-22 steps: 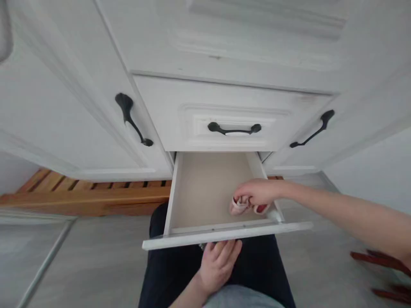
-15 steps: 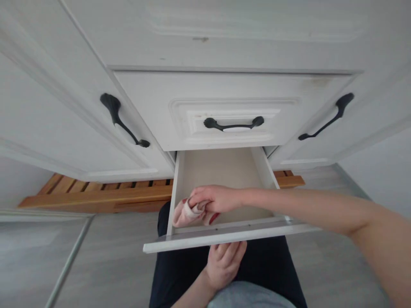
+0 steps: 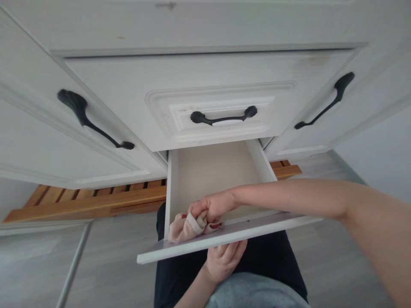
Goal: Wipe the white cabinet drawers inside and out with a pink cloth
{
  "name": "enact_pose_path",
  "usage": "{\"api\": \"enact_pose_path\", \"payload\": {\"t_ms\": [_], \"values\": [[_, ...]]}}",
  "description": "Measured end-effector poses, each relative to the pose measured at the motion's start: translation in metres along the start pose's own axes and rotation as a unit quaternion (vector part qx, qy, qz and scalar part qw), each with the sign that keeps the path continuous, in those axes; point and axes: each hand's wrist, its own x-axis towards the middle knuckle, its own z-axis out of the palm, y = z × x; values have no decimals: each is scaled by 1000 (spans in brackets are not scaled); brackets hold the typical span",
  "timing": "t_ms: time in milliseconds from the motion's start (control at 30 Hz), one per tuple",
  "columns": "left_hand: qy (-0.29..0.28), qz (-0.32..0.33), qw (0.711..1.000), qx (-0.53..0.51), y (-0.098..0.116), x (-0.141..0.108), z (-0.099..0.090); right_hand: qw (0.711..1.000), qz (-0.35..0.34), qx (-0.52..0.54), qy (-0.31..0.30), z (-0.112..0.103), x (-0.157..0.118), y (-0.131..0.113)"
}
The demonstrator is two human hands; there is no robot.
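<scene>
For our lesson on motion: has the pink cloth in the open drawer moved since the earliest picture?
Yes, leftward: the pink cloth was below the right half of the middle black handle; now it is below its left end.

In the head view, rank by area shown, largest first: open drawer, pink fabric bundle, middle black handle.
1. Open drawer
2. Pink fabric bundle, partly covered by the right hand
3. Middle black handle, long but thin

A white drawer (image 3: 213, 169) with a pale bottom, pink cloth (image 3: 183, 229) in a bunch at its near left corner
</scene>
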Motion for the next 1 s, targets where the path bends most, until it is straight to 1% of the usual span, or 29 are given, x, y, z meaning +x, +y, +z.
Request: {"api": "enact_pose_path", "payload": {"t_ms": [67,100,167,233,267,333,400,433,467,533,633,700,767,833,933,1000], "values": [[0,4,1000,-1,0,0,1,995,30,86,-26,-3,-12,-7],[0,2,1000,-1,1,-1,2,992,24,119,-27,-3,-12,-13],[7,-13,1000,2,3,-3,5,991,-37,129,-4,4,2,-29],[13,-28,999,9,6,-4,7,990,-122,76,9,15,29,-44],[12,-30,999,13,6,-5,8,987,-155,34,4,22,45,-50],[6,-25,1000,16,6,-7,7,980,-195,-48,-7,34,70,-56],[-3,-8,1000,17,4,-9,6,970,-213,-114,-15,41,80,-54],[-6,0,1000,20,2,-10,5,966,-217,-138,-13,42,78,-51],[-9,9,1000,23,1,-11,4,963,-218,-156,-10,43,70,-48],[-9,24,999,30,-3,-12,4,963,-209,-170,6,40,43,-39],[9,38,999,28,-6,-11,7,967,-185,-176,27,34,-13,-28],[20,35,999,23,-6,-9,10,969,-155,-188,43,32,-52,-25],[26,34,999,21,-6,-6,11,971,-97,-207,69,33,-87,-27],[24,33,999,30,-5,-5,10,968,-14,-232,100,36,-117,-31],[4,26,999,33,-3,-6,7,950,96,-259,144,42,-156,-36],[-7,16,1000,26,-2,-7,6,935,143,-272,174,45,-177,-35]]}}
